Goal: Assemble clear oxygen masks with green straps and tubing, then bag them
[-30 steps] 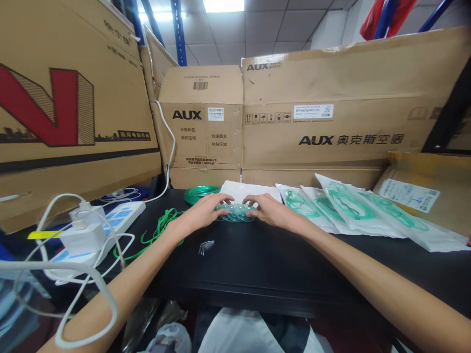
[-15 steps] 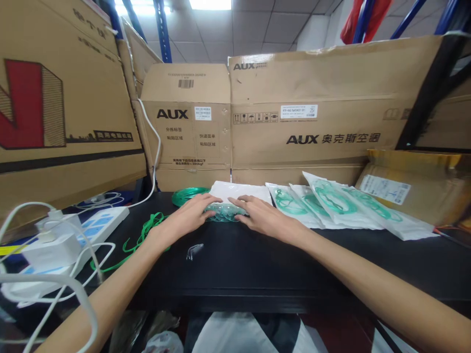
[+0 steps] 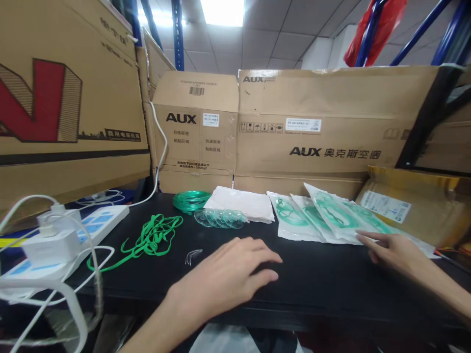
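Note:
My left hand [image 3: 235,269] hovers over the black tabletop near the front edge, thumb and fingers apart, holding nothing. My right hand [image 3: 397,255] reaches to the front of the flat clear-and-white packets [image 3: 294,228] with green tubing inside. Its index finger is stretched toward a packet's edge; whether it touches cannot be made out. Behind my left hand lies an overlapping row of clear pale-green mask shells [image 3: 221,218]. White pouches [image 3: 241,202] are stacked behind them. A green tubing coil [image 3: 191,201], a heap of green straps [image 3: 156,235] and small thin metal strips [image 3: 192,256] lie to the left.
Power strips [image 3: 105,220] with white plugs and looping cables crowd the left. Cardboard boxes [image 3: 331,117] wall off the back and left. A brown taped parcel [image 3: 415,201] stands at the right behind the packets.
Both hands have left the mask shells, which now lie uncovered. My left hand came back toward the front edge; my right hand moved right to the packets. The view has tilted up slightly.

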Demonstrator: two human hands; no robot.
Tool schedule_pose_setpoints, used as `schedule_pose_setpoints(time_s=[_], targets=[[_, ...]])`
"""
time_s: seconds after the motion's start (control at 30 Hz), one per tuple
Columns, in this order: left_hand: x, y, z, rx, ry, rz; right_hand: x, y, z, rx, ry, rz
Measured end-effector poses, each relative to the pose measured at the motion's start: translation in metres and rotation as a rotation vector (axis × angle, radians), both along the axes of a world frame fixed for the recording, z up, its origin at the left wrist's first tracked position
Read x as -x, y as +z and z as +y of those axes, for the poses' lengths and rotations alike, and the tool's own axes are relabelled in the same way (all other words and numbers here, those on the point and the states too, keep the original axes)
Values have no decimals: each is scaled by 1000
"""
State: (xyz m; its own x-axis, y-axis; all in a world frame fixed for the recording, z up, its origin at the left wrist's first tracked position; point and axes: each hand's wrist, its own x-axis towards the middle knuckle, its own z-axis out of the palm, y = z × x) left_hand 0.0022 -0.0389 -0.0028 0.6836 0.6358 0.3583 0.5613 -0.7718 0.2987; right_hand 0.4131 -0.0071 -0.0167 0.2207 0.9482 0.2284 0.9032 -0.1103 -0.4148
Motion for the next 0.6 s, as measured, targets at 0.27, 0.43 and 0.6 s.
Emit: schedule_pose_setpoints(time_s=[0.27,0.43,0.6], targets=[[-33,1,1,111,-113,-86,7,-7,23,-176,51,546],[-30,1,0,194,-116,-96,16,-13,36,-168,63,914],[-28,2,2,206,-135,-100,26,-4,48,-218,78,693]])
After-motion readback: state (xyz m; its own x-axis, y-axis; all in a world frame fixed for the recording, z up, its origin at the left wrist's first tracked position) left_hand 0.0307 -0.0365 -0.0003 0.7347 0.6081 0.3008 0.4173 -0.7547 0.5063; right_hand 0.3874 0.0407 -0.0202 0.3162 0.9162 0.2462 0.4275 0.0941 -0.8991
